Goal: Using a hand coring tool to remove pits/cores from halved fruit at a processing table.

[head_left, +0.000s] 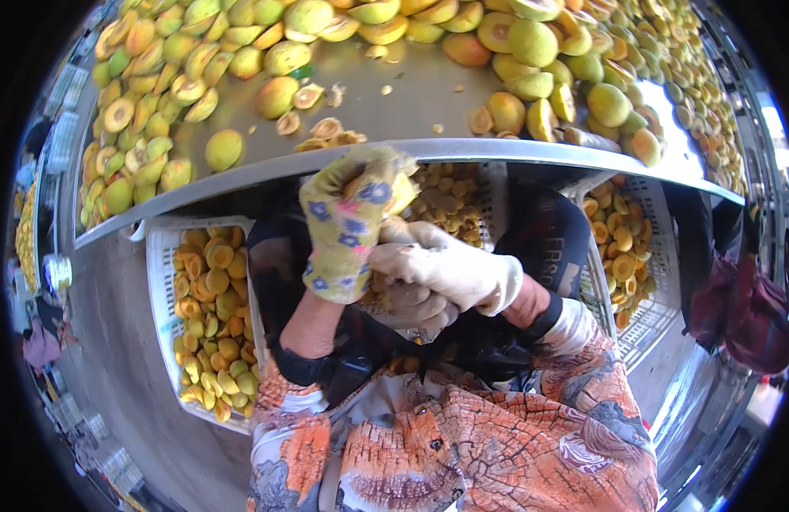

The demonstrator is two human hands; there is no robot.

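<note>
My left hand (347, 224), in a yellow glove with blue and pink flowers, is raised at the table's near edge. Its fingers are wrapped round a yellow stone fruit (401, 194), of which only one side shows. Just below and to the right, my right hand (450, 269) in a white glove is closed, its fingers curled close to the left wrist. Whatever it grips is hidden. Behind the hands, between my knees, stands a white crate (494, 192) with hollowed fruit halves (445, 200) in it.
The metal table (360, 85) has a raised rim (497, 151) and bears heaps of whole and halved fruit (531, 43). White crates of fruit halves stand at my left (161, 290) and right (659, 282). A dark red bag (753, 311) hangs at far right.
</note>
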